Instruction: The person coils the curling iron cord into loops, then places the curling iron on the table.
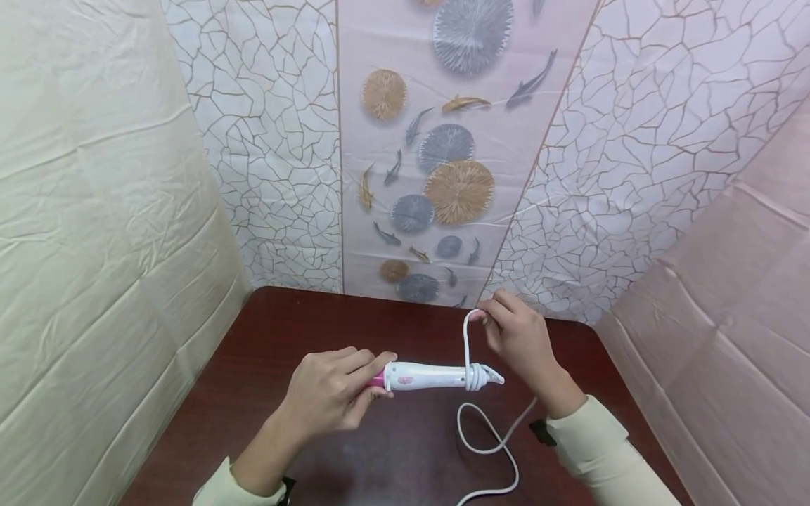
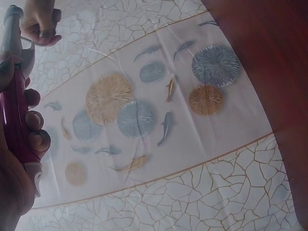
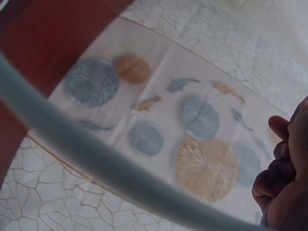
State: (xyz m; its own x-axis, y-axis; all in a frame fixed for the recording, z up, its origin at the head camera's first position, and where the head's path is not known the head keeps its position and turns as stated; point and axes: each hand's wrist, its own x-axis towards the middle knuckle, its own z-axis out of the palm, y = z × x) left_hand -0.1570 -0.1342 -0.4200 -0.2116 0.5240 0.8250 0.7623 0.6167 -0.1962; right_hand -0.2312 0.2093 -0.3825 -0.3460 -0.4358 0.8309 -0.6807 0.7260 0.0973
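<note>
A pink-and-white hair styling iron [image 1: 425, 376] is held level over the table, its white handle pointing right. My left hand [image 1: 332, 386] grips it by the pink barrel [image 2: 14, 115], which the left wrist view shows with fingers curled round it. Several turns of the white cord [image 1: 467, 341] are wound about the handle's end. Above and right of that end, my right hand [image 1: 520, 339] pinches the cord, which rises from the turns to the fingertips. In the right wrist view, the cord [image 3: 120, 166] crosses close to the camera, blurred, and the right hand [image 3: 284, 180] has curled fingers.
A loose loop of cord [image 1: 514, 467] hangs below the right hand and runs toward the near edge of the dark red-brown table [image 1: 304, 316]. Behind stands a patterned cloth wall [image 1: 278, 140], with plain cloth walls [image 1: 95, 246] along both sides.
</note>
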